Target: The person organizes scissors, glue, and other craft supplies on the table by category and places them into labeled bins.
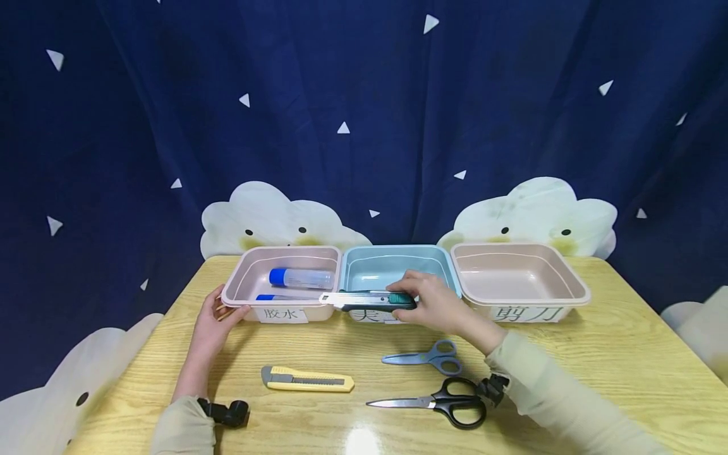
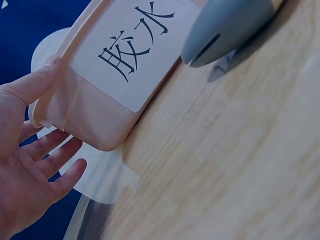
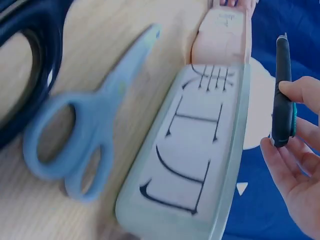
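My right hand [image 1: 429,302] pinches a dark box cutter [image 3: 283,100] with a green slider, between thumb and fingers. In the head view the box cutter lies level above the front rim of the light-blue bin [image 1: 398,253], its silver end pointing left. My left hand [image 1: 213,325] holds the front left corner of the left pink bin [image 1: 244,309], thumb on the rim and fingers around the side. Inside that bin are a blue-capped glue bottle [image 1: 307,279] and another blue-capped item [image 1: 284,297], partly hidden by the front wall.
On the table [image 1: 307,430] lie a yellow-and-grey box cutter [image 1: 309,380], blue scissors [image 1: 423,358] and black-handled scissors [image 1: 449,402]. A second pink bin [image 1: 520,300] stands right of the light-blue one. Labels with characters mark the bins' fronts. A dark blue curtain [image 1: 341,76] hangs behind.
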Available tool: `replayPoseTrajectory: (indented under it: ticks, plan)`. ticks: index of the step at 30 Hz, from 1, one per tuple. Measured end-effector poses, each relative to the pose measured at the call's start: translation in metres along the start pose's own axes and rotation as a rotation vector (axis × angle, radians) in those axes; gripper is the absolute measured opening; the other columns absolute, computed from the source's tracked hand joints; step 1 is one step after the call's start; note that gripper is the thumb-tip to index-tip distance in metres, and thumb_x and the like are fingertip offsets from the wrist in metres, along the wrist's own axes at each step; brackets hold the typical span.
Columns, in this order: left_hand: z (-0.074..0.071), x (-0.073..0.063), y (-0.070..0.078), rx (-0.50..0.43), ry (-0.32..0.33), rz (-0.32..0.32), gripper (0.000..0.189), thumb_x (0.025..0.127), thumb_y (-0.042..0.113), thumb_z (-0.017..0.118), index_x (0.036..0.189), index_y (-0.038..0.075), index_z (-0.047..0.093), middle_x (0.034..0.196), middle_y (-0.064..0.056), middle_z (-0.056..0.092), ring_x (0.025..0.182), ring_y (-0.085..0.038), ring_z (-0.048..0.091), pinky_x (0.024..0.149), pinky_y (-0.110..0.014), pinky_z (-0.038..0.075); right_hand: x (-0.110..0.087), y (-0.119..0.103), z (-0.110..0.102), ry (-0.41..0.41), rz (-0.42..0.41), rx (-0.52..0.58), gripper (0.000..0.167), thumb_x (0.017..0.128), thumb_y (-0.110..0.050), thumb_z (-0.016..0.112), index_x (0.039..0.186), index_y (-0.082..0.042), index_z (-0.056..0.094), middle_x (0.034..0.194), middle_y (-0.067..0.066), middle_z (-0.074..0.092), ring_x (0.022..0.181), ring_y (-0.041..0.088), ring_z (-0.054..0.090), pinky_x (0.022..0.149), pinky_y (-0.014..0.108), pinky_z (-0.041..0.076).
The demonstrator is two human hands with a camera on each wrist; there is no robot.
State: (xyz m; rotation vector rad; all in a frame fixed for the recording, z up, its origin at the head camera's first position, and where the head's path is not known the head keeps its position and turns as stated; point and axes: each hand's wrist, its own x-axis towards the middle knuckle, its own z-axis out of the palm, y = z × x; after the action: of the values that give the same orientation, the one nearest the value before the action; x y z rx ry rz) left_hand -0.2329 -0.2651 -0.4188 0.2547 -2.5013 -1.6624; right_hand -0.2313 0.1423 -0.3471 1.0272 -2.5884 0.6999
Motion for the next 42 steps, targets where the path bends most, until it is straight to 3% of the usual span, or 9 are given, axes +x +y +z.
replayPoseTrajectory:
  ticks: [8,15,19,25,32,35,42]
  plan:
    - [0.000,-0.001,0.003,-0.002,-0.002,0.001,0.089,0.083,0.039,0.063,0.147,0.015,0.007,0.145,-0.019,0.027,0.127,-0.035,0.032,0.102,-0.045,0.034,0.004,0.021,-0.013,0.025,0.070,-0.071,0.037,0.071,-0.026,0.074,0.105,-0.013,0.068,0.087,-0.004,0.058,0.068,0.012,0.047,0.059,0.023,0.037]
    - [0.000,0.000,0.003,0.000,0.002,0.008,0.088,0.083,0.039,0.063,0.147,0.014,0.008,0.144,-0.019,0.028,0.127,-0.034,0.033,0.102,-0.045,0.034,0.009,0.042,-0.015,0.038,0.104,-0.066,0.036,0.070,-0.023,0.076,0.104,-0.011,0.069,0.084,-0.001,0.058,0.066,0.011,0.045,0.058,0.024,0.036]
    - [-0.001,0.001,0.004,0.015,0.007,0.007,0.087,0.083,0.038,0.063,0.147,0.014,0.009,0.143,-0.017,0.030,0.126,-0.033,0.035,0.099,-0.038,0.038,0.012,0.051,-0.013,0.031,0.113,-0.082,0.036,0.069,-0.023,0.076,0.103,-0.010,0.069,0.085,0.000,0.059,0.068,0.012,0.047,0.060,0.025,0.039]
    - [-0.002,0.001,0.002,0.044,0.007,0.019,0.086,0.083,0.037,0.064,0.146,0.013,0.011,0.141,-0.018,0.032,0.124,-0.033,0.037,0.084,-0.016,0.040,0.016,0.064,-0.008,0.003,0.123,-0.101,0.036,0.069,-0.023,0.076,0.102,-0.010,0.070,0.086,0.000,0.060,0.069,0.013,0.049,0.062,0.027,0.040]
    - [-0.002,0.000,0.001,0.047,0.016,0.053,0.085,0.082,0.033,0.067,0.144,0.007,0.016,0.136,-0.020,0.036,0.119,-0.032,0.042,0.080,-0.014,0.042,0.019,0.075,-0.001,-0.072,0.141,-0.109,0.037,0.069,-0.023,0.075,0.102,-0.008,0.070,0.083,-0.001,0.059,0.067,0.011,0.046,0.058,0.024,0.037]
    - [-0.003,0.001,0.000,0.049,-0.004,0.048,0.085,0.082,0.035,0.066,0.145,0.008,0.014,0.138,-0.019,0.035,0.121,-0.032,0.040,0.077,-0.008,0.038,0.022,0.079,0.001,-0.095,0.161,-0.116,0.037,0.068,-0.022,0.075,0.102,-0.008,0.070,0.085,0.000,0.061,0.072,0.013,0.052,0.063,0.026,0.042]
    - [-0.003,0.000,0.001,0.049,-0.011,0.035,0.086,0.083,0.036,0.064,0.146,0.011,0.011,0.141,-0.019,0.032,0.123,-0.032,0.038,0.078,-0.008,0.039,0.030,0.089,0.011,-0.149,0.175,-0.158,0.037,0.067,-0.021,0.076,0.101,-0.007,0.070,0.090,0.004,0.063,0.082,0.020,0.060,0.074,0.035,0.049]
